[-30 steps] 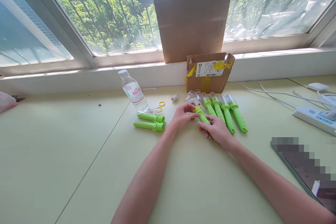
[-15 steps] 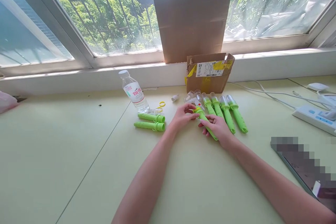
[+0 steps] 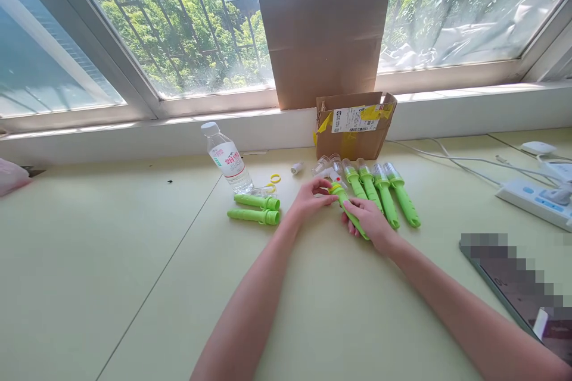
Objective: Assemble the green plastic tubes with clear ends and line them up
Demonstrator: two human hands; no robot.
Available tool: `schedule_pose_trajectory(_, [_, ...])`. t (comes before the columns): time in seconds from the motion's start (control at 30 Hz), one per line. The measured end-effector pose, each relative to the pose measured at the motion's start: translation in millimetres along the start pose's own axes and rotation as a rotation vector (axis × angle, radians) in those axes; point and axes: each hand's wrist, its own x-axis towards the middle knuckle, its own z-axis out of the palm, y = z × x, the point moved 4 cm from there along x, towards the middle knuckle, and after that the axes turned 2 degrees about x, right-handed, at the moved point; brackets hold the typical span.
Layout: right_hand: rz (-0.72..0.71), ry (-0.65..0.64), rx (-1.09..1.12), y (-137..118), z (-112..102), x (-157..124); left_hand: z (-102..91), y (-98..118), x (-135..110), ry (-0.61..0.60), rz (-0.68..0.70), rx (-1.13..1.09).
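My right hand point(image 3: 369, 220) is closed around a green plastic handle point(image 3: 353, 221), which slants away from me over the table. A yellow ring point(image 3: 335, 189) sits around its upper end, and a white piece with a red dot point(image 3: 338, 179) shows just above. The fingers of my left hand point(image 3: 313, 196) are pinched at that ringed end. Several green handles with clear caps point(image 3: 404, 196) lie side by side to the right. On the left are two uncapped green handles point(image 3: 257, 216) with threaded ends.
Loose clear caps point(image 3: 320, 165), a small white piece point(image 3: 296, 168) and a yellow ring point(image 3: 275, 178) lie behind my hands. A water bottle point(image 3: 227, 161) stands at left, a cardboard box point(image 3: 351, 140) at the back. A power strip point(image 3: 536, 199) and phone point(image 3: 504, 286) are at right.
My right hand's fingers have shifted slightly along the green handle. My left hand stays at its ringed end. The whole view has moved a little.
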Motion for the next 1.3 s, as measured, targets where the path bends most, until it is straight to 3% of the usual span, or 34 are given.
schedule_pose_trajectory(0.27, [0.050, 0.114, -0.049, 4.8, -4.5, -1.9, 1.6, -1.2, 0.1, 0.019, -0.007, -0.020])
schedule_pose_trajectory(0.47, [-0.006, 0.117, 0.037, 0.4, -3.0, -2.0, -1.7, 0.6, 0.0, -0.025, 0.005, 0.010])
schedule_pose_trajectory(0.67, [0.004, 0.007, 0.059, -4.3, -0.4, -2.9, -0.2, 1.0, 1.5, -0.034, 0.090, 0.039])
schedule_pose_trajectory(0.8, [0.028, -0.012, 0.052, -3.1, -0.2, -2.0, 0.3, -0.6, 1.5, -0.021, 0.066, 0.029])
schedule_pose_trajectory(1.17, [0.034, 0.128, -0.010, -2.9, -4.3, -5.4, 0.3, -2.3, 0.5, 0.015, 0.026, -0.006])
schedule_pose_trajectory(1.3, [0.000, 0.112, 0.030, -4.1, -3.0, -3.8, 0.8, -1.5, 0.1, 0.026, 0.016, 0.002])
